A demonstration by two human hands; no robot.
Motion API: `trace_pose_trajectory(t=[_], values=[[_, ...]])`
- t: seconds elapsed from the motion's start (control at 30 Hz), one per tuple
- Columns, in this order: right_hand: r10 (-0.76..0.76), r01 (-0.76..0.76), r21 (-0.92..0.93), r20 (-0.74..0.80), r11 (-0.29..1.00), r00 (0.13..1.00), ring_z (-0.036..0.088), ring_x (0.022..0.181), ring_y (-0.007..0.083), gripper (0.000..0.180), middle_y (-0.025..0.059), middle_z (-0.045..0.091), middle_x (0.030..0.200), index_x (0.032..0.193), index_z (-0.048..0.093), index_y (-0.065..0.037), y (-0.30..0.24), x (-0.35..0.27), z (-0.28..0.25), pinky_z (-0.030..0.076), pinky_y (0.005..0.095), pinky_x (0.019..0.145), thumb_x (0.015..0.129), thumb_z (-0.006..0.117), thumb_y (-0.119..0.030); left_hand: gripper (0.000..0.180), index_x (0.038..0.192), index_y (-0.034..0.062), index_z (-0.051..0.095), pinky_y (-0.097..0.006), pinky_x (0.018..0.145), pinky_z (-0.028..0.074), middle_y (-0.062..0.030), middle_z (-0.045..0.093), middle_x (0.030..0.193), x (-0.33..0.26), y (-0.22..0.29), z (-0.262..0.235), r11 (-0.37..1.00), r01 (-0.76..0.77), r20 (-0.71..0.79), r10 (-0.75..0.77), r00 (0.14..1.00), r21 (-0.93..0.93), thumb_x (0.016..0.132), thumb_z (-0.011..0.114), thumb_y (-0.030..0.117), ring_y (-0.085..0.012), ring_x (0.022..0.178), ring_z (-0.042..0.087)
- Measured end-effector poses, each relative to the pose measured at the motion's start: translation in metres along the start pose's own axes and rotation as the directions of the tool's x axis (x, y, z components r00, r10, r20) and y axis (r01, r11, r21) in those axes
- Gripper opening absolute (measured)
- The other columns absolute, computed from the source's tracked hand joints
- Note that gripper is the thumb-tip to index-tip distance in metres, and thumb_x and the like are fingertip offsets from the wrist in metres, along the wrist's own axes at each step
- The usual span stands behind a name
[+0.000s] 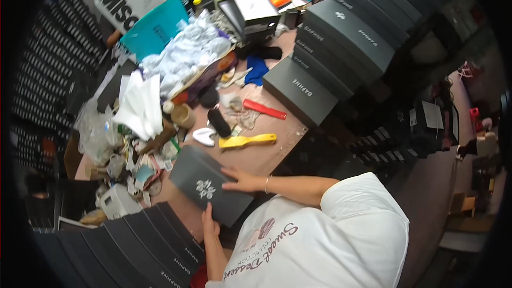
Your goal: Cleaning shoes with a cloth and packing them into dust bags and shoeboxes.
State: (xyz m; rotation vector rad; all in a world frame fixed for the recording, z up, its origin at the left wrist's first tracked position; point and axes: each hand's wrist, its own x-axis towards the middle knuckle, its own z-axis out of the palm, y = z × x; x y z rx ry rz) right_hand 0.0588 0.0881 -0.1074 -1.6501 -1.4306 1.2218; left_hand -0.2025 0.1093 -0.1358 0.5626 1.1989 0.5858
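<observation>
A dark grey shoebox (pixel 205 181) with a pale flower-like emblem on its lid lies at the near edge of the pink-topped table, between my two hands. My left hand (pixel 210 223) holds its near left side, fingers extended along the edge. From the right, my right hand (pixel 241 180) grips the opposite side, its fingers reaching over the lid. Just beyond the box are a yellow-handled brush (pixel 248 141), a white piece (pixel 204 136) of unclear kind and a black oblong block (pixel 218 122). Farther off lies a red strip-like tool (pixel 264 109).
Stacked dark shoeboxes (pixel 341 37) rise at the far right, with more boxes (pixel 133 250) at the near left. White paper sheets (pixel 140 104), plastic bags (pixel 98 128) and a jar (pixel 183 116) crowd the table's left side. A pale cloth heap (pixel 189 48) sits behind.
</observation>
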Motion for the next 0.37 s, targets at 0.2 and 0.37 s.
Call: trace_pose_trajectory(t=[0.2, 0.37], values=[[-0.33, 0.348, 0.097, -0.167, 0.932, 0.929, 0.04, 0.127, 0.0264, 0.074, 0.0168, 0.04, 0.137, 0.147, 0.024, -0.01, -0.072, -0.069, -0.166, 0.03, 0.0356, 0.107, 0.088, 0.06, -0.035, 0.056, 0.133, 0.0029, 0.043, -0.037, 0.096, 0.045, -0.0106, 0.053, 0.126, -0.053, 0.05, 0.145, 0.94, -0.213, 0.377, 0.306, 0.875, -0.268, 0.092, 0.054, 0.038, -0.0239, 0.115, 0.052], [-0.144, 0.458, 0.753, -0.447, 0.472, 0.883, 0.047, 0.125, 0.0276, 0.09, 0.0127, 0.043, 0.139, 0.148, 0.016, -0.014, -0.039, -0.156, -0.302, 0.044, 0.0312, 0.099, 0.083, 0.059, -0.058, 0.054, 0.134, 0.0115, 0.045, -0.04, 0.098, 0.043, -0.0068, 0.051, 0.13, -0.09, 0.132, 0.374, 0.867, -0.257, 0.575, 0.479, 0.663, -0.426, 0.092, 0.048, 0.046, -0.0219, 0.117, 0.051]])
